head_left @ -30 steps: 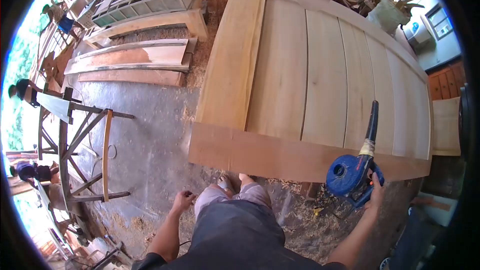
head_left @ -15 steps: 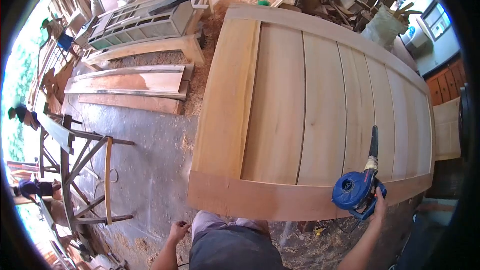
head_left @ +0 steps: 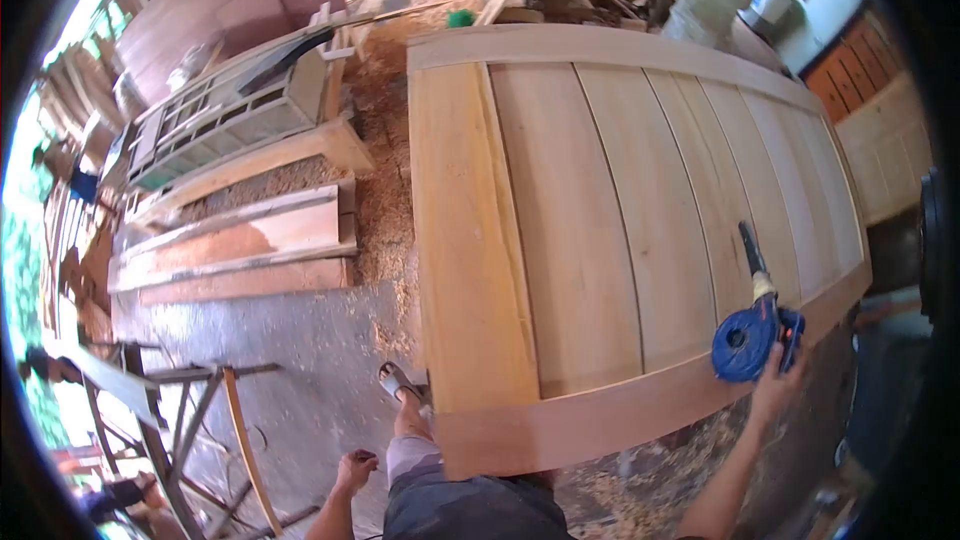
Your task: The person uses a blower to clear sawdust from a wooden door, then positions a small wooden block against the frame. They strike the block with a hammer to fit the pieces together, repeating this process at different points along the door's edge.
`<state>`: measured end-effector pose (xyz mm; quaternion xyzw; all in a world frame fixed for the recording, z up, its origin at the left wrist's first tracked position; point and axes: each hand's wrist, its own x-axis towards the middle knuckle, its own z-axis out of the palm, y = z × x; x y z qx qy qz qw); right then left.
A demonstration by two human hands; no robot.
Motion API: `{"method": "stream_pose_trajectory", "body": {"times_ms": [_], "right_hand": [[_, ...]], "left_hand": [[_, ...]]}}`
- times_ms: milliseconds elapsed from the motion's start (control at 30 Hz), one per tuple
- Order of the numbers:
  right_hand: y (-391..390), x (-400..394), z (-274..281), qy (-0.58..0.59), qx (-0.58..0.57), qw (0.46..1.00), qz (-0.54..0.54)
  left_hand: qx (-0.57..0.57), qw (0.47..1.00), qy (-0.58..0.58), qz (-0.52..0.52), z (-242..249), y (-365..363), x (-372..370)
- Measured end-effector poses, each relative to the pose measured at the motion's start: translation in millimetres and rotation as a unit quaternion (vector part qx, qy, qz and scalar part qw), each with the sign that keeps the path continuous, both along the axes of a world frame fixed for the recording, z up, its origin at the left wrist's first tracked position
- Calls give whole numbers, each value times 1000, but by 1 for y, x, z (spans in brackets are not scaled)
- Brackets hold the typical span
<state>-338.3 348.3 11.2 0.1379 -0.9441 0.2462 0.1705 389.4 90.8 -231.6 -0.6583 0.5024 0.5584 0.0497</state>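
blue blower (head_left: 740,345), black nozzle (head_left: 751,248), right hand (head_left: 777,385) gripping; left hand (head_left: 355,470) loosely curled, seemingly empty

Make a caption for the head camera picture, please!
Right hand holding a blue blower, nozzle over a big wooden panel.

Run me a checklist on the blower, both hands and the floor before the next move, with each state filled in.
1. Right hand grips the blue blower by its handle: ok.
2. Nozzle points away from the person, over the wooden panel: ok.
3. Left hand is off the panel, with nothing visible in it: ok.
4. Floor beside the panel is free of loose shavings: not ok, they lie scattered there.
5. Blower is switched on: cannot tell.
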Motion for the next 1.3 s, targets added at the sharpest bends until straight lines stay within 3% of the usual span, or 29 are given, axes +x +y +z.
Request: {"method": "stream_pose_trajectory", "body": {"times_ms": [67,167,200,300,400,500,600,667,767,833,967,1033,1100,1300], "right_hand": [[-41,55,-31,-63,-32,995,64],[-114,136,-97,-209,33,973,88],[-137,155,-108,-263,38,959,99],[-190,207,-137,-232,205,951,3],[-209,221,-145,-230,211,949,-48],[-228,220,-145,-224,236,940,-100],[-237,216,-144,-230,262,929,-124],[-237,213,-148,-209,254,937,-118],[-239,206,-144,-205,250,938,-122],[-237,198,-149,-200,254,939,-115],[-243,184,-147,-217,238,940,-116],[-241,182,-151,-199,242,944,-103],[-243,174,-150,-172,233,954,-79],[-242,175,-147,-201,244,943,-106]], "left_hand": [[53,997,-5,-51,-3,-53,27],[87,986,-73,-123,-3,-133,71],[73,989,-89,-98,17,-160,74],[17,989,-120,-89,48,-244,96],[-49,981,-144,-118,54,-320,109],[-126,963,-127,-201,53,-380,75],[-153,978,-8,-138,34,-426,-9],[-193,957,33,-213,21,-466,-86],[-259,930,105,-239,35,-516,-248],[-287,922,169,-198,52,-546,-359],[-177,954,226,-84,48,-598,-518],[-195,955,220,-46,40,-596,-563],[-301,942,138,-47,46,-570,-601],[-257,953,154,-43,66,-558,-617]]}}
